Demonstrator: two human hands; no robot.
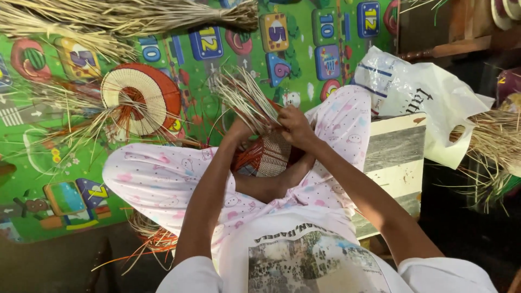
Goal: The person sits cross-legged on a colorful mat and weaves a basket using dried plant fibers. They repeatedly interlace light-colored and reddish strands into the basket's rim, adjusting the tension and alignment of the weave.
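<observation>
Closest to us is a white shirt (304,255) with a grey picture on the front, and under it the person's folded legs in pink patterned trousers (163,179). Both arms reach out to a small woven piece (268,154) that sits in the lap, between the knees. It is pale in the middle with orange strips at its edge.

On its left side, the left hand (239,130) is closed around a bunch of pale straw strands (244,97), which stick up and fan out toward the far side. Over on the right, the right hand (296,126) is curled too, with its fingers pinching the strands right where they meet the weaving. The two hands almost touch.

It looks like the weaving step is going on now, with loose strands being worked into the edge. I think the next move needs one strand pulled free and tucked in tight while the other hand keeps the bunch steady.

Farther off on the left, a finished round woven mat (140,97), pale with an orange rim, lies on a green play mat (54,163). More dry straw bundles (135,16) lie at the far edge. A white plastic bag (429,97) sits to the right.
</observation>
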